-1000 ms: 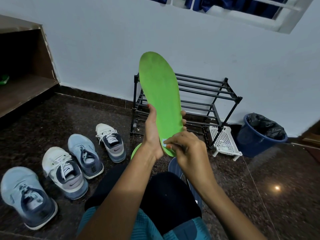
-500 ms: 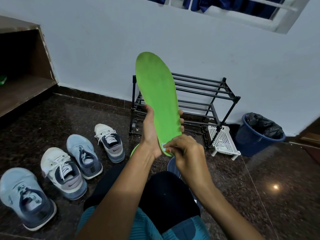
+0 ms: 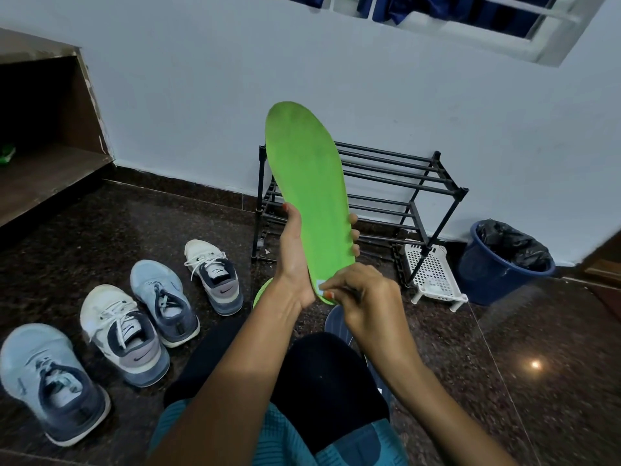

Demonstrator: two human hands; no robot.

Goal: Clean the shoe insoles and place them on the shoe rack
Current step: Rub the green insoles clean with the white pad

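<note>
A green insole stands upright in front of me, toe end up. My left hand grips it near the heel, thumb on the left edge and fingertips showing past the right edge. My right hand pinches a small pale label at the heel end of the insole. A second green insole lies on the floor, mostly hidden behind my left wrist. A dark blue insole lies on the floor under my right hand. The black shoe rack stands bare against the wall behind the held insole.
Several sneakers sit in a row on the dark floor at the left. A white perforated basket lies by the rack's right leg, and a blue bin with a black liner stands further right. A wooden step is at far left.
The held insole has leaned slightly leftward. My right hand stays pinching at its heel end.
</note>
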